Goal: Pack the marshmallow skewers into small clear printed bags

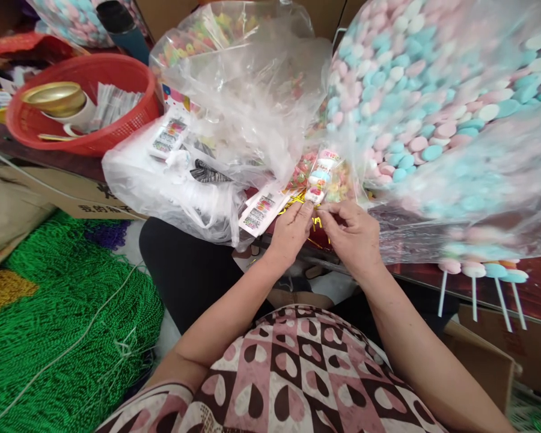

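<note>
Both hands meet at the table's edge around a small clear candy packet (pixel 320 177) with pink, blue and white sweets inside. My left hand (pixel 293 231) is closed, thumb and fingers pinching the packet's near end. Close beside it, my right hand (pixel 351 231) is closed in a pinch at the same end; whatever lies between its fingertips is too small to make out. Gold twist ties (pixel 316 224) lie scattered under and around the fingers. Left of my left hand is a stack of printed white candy bags (pixel 261 213).
A large clear bag of pink, blue and white marshmallows (pixel 415 120) fills the right. Lollipops (pixel 473 269) on white sticks overhang the edge. A clear bag of gummies (pixel 234 30) stands behind. Leftward are a red basket (pixel 130 129) and green cords (pixel 85 325) on the floor.
</note>
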The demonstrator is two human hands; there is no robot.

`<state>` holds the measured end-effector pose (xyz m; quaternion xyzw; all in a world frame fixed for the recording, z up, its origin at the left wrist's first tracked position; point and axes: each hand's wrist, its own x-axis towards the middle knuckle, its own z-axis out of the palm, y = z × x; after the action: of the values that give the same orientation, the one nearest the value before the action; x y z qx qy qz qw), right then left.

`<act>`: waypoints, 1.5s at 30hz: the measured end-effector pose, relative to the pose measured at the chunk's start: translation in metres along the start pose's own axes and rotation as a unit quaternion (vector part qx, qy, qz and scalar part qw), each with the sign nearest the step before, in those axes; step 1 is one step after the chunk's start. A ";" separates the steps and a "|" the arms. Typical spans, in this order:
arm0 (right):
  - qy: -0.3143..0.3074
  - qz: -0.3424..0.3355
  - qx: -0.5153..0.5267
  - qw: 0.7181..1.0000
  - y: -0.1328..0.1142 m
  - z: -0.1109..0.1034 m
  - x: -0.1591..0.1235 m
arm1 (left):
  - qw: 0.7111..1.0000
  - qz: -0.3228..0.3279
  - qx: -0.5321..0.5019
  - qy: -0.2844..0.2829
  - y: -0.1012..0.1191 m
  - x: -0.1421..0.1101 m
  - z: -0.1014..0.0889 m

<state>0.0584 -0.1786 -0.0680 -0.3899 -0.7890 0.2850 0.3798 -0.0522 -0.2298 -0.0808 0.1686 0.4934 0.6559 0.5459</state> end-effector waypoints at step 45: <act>0.019 0.046 0.008 0.999 -0.020 -0.018 -0.009 | 0.991 0.086 0.020 -0.099 -0.006 -0.012 0.011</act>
<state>0.0687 -0.1937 -0.0470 -0.4283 -0.7602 0.3013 0.3845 -0.0364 -0.2362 -0.0772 0.2853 0.4331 0.6706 0.5304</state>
